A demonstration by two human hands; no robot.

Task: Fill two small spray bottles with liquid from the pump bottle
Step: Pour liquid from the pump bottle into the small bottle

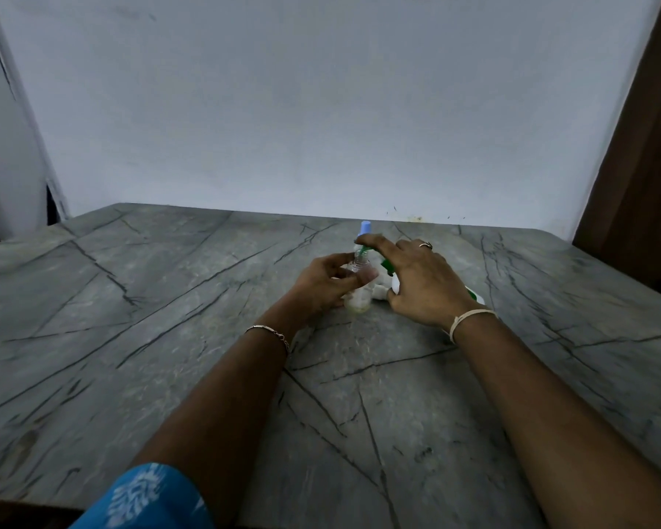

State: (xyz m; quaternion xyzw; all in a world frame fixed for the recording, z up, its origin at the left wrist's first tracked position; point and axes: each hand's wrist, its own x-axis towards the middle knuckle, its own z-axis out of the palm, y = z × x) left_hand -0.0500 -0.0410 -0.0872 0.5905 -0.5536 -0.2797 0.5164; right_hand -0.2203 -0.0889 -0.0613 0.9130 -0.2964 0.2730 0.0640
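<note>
My left hand [323,286] is closed around a small clear spray bottle [358,295] that stands uncapped on the table. My right hand [422,282] rests on top of the pump bottle [476,295], a white bottle with a green pump head [387,266]; the forefinger lies along the green spout, whose tip is over the small bottle's open neck [360,261]. Behind them a second small bottle with a light blue cap [365,227] stands upright, mostly hidden by my hands. Something white [380,292] lies between the bottles; I cannot tell what it is.
All of this is on a grey marble table [168,299] with dark veins. A pale wall [321,108] rises just behind the table's far edge. A brown wooden panel [642,185] stands at the right. My blue patterned sleeve [146,498] shows at the bottom.
</note>
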